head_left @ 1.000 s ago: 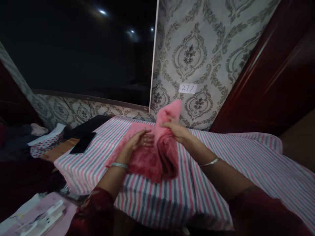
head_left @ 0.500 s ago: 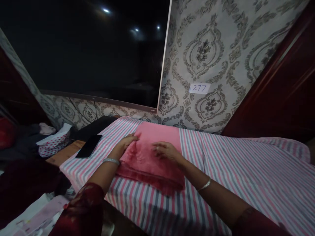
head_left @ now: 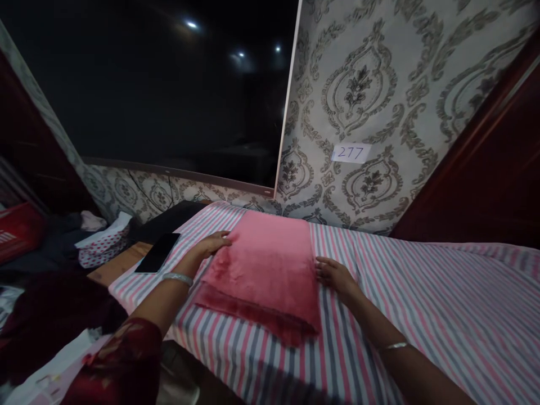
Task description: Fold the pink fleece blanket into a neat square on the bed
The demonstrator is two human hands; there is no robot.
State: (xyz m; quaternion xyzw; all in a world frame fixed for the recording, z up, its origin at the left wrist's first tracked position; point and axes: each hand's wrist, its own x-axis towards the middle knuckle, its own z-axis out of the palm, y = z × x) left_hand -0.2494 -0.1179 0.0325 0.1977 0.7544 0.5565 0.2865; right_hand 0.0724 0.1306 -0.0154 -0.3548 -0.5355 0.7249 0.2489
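A folded pink cloth (head_left: 270, 259), plush like a towel or small blanket, lies flat on a striped sheet (head_left: 400, 292). Its near edge shows darker, layered folds, and its left side is slightly rumpled. My left hand (head_left: 214, 243) rests at the cloth's upper left edge, fingers stretched out and touching it. On the opposite side, my right hand (head_left: 335, 274) is beside the right edge with fingers extended, the tips at or just touching the border. Neither hand grips the cloth.
A black phone (head_left: 158, 253) lies on the sheet's left edge, near a bare wooden strip (head_left: 120, 263). Behind stands a large dark TV screen (head_left: 169, 90). A number card (head_left: 351, 152) is on the patterned wall. Polka-dot fabric (head_left: 103, 247) and other items sit at left.
My right hand has moved right, from the middle of the pink cloth to its right edge. My left hand has shifted slightly left. The cloth's top looks smoother.
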